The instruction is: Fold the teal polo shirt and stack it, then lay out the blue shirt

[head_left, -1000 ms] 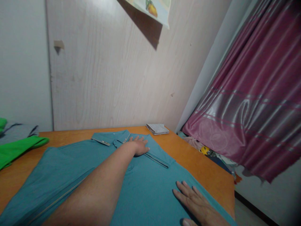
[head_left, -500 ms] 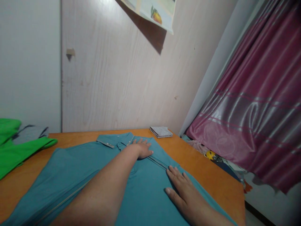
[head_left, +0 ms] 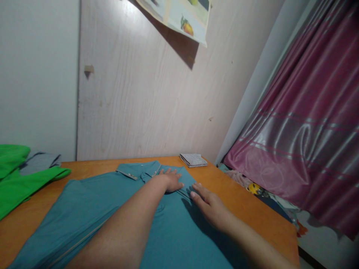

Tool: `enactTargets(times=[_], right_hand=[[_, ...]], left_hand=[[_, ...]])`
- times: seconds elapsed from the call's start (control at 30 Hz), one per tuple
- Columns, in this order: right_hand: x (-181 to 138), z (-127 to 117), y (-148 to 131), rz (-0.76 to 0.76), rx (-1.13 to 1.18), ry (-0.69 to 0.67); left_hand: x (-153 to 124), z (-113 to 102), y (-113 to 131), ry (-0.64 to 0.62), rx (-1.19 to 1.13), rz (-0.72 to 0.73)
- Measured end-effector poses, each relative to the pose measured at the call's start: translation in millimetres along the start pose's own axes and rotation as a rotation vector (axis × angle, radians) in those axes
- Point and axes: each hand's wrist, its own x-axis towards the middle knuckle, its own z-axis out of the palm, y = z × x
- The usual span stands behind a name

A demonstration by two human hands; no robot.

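Resting your left hand (head_left: 170,180) flat on the shirt (head_left: 174,228) beside its collar (head_left: 148,167), fingers splayed, gripping nothing. Your right hand (head_left: 209,203) slants over the shirt's right side, fingers extended, nothing held; you can't tell whether its fingertips touch fabric. Shirt: teal, spread on the orange table (head_left: 246,209), collar at the far end, pale line down the left side. Count: one shirt, two hands, one green garment (head_left: 30,183), one grey garment (head_left: 42,161), one checked cloth (head_left: 193,160), one poster (head_left: 174,15), one curtain (head_left: 308,112).
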Motion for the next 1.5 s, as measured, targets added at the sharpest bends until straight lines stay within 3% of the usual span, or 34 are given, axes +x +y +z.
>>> enactTargets(times=[0.2,0.37,0.53,0.67,0.9,1.23,1.5], right_hand=[[51.2,28.8,0.6,0.011,-0.157,-0.011],[54.7,42.5,5.7,0.040,-0.298,-0.052],[51.8,42.1,4.4,0.027,-0.319,-0.053],[51.9,41.6,3.9,0.035,-0.319,-0.070],[50.6,39.7,3.6,0.047,-0.321,-0.102],[48.3,39.6,3.4,0.067,-0.324,-0.100],[44.7,39.8,7.5,0.125,-0.325,-0.130]], left_hand=[[1.4,0.7,-4.6,0.036,0.006,0.021],[1.6,-6.5,-10.7,0.129,0.021,0.021],[-1.6,-5.4,-21.4,0.276,0.055,-0.108],[-1.9,5.0,-31.1,0.245,0.067,-0.201],[0.3,8.4,-35.2,0.214,0.061,-0.226],[1.9,8.9,-37.4,0.270,0.106,-0.187],[1.9,9.0,-38.8,0.243,0.102,-0.176]])
